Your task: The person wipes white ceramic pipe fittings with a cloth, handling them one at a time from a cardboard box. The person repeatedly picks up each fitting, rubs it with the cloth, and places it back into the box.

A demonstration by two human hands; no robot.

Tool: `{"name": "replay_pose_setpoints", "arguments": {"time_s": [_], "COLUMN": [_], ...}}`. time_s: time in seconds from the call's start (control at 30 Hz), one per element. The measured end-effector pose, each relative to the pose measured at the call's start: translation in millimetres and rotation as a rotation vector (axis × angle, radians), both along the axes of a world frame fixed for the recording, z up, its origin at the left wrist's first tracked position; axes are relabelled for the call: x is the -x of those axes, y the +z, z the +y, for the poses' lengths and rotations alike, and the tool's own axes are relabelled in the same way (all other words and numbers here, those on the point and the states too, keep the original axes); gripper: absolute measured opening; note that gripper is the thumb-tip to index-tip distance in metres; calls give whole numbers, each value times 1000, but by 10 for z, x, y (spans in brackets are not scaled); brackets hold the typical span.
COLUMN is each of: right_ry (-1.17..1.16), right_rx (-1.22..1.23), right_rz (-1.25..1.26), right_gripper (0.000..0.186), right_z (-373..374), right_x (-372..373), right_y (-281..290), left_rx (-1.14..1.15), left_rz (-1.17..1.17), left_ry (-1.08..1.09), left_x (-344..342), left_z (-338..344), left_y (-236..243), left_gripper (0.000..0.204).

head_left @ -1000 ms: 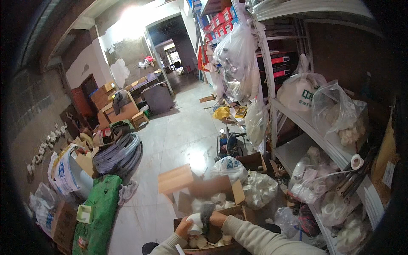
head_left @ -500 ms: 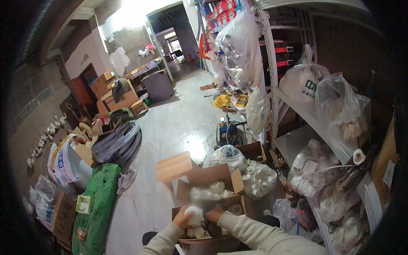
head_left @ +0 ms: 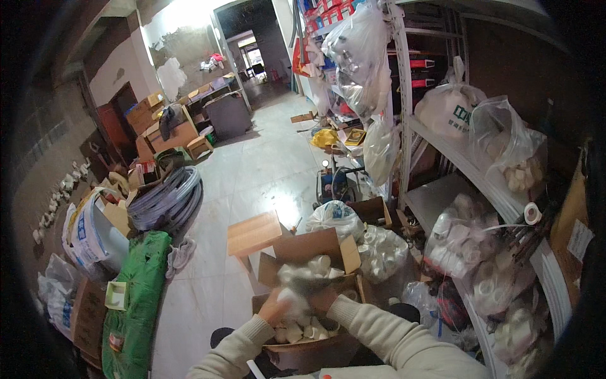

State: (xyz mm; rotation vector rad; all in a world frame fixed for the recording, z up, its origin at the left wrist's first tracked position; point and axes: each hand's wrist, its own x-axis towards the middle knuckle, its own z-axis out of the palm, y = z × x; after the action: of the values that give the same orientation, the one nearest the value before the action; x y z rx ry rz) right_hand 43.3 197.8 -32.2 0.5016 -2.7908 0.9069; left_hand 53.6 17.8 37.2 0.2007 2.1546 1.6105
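Note:
My left hand (head_left: pixel 275 306) grips a blurred white plastic fitting (head_left: pixel 292 303) over an open cardboard box (head_left: pixel 297 354) of white fittings (head_left: pixel 312 330). At its right, my right hand (head_left: pixel 323 297) is closed on something dark (head_left: pixel 310 284), too blurred to make out, held close to the white fitting. Just beyond my hands is a second open cardboard box (head_left: pixel 344 252) with more white fittings (head_left: pixel 319 267) in it. A closed cardboard box (head_left: pixel 252 230) lies to its left, and a plastic bag of white fittings (head_left: pixel 382 252) sits to its right.
Metal shelving (head_left: pixel 442 151) with filled bags stands right. Left are a long green wrapped bundle (head_left: pixel 136 284), coiled grey hose (head_left: pixel 165 205) and piled cartons (head_left: pixel 177 136). A blue machine (head_left: pixel 328 183) stands ahead. The tiled floor (head_left: pixel 233 158) runs back to a doorway (head_left: pixel 252 54).
My hands have risen slightly, still holding the white fitting and the dark thing, both more blurred now. The whole view has shifted a little, with the scene higher in the picture.

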Motion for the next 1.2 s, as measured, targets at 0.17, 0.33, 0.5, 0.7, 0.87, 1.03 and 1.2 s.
{"name": "replay_pose_setpoints", "arguments": {"time_s": [0.17,0.33,0.5,0.7,0.87,1.03,1.2], "right_ry": [211,316,216,187,282,347,356], "right_rx": [74,277,231,-39,-182,-410,-419], "right_rz": [-211,-101,-42,-2,56,200,210], "right_gripper": [27,27,26,26,25,25,25], "right_z": [-9,-116,84,123,109,152,101], "right_x": [-72,-140,-82,281,366,436,417], "right_y": [184,414,448,405,198,-112,-346], "left_rx": [316,483,346,149,111,50,-152], "left_rz": [604,933,993,925,1040,713,126], "left_ry": [-224,-464,-337,-142,-328,-250,-115], "left_x": [-60,98,314,482,612,745,829], "left_z": [12,-32,-109,-146,-149,-176,-167], "left_y": [286,384,180,-152,-50,-195,-351], "left_gripper": [55,68,74,72,72,65,57]}}
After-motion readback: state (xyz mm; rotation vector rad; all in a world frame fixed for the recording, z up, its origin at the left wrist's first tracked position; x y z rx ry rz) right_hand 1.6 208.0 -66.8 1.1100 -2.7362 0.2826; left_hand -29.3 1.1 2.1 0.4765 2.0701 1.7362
